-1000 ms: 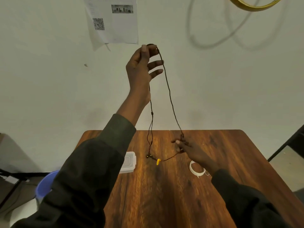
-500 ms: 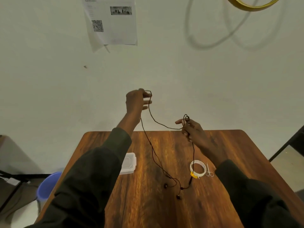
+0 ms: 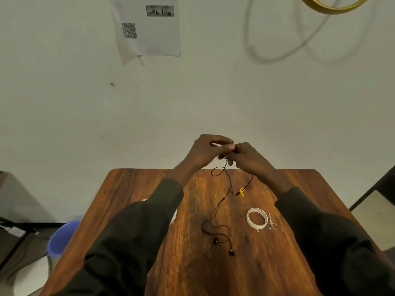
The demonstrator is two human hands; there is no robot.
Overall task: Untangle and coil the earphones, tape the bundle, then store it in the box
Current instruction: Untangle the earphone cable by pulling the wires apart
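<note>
1. Nearest, the two earbuds [image 3: 231,252] lay on the wooden table [image 3: 277,263], on the viewer's side of the tape roll [image 3: 257,218].
2. Just right of the tape roll lay small scissors [image 3: 271,222].
3. Beyond the tape roll, the earphones' cord [image 3: 221,201] rose off the table, with a yellow clip [image 3: 242,192] hanging on one strand.
4. Farthest, the left hand [image 3: 205,151] and right hand [image 3: 249,157] met fingertip to fingertip, each pinched closed on the cord above the table's far edge.
</note>
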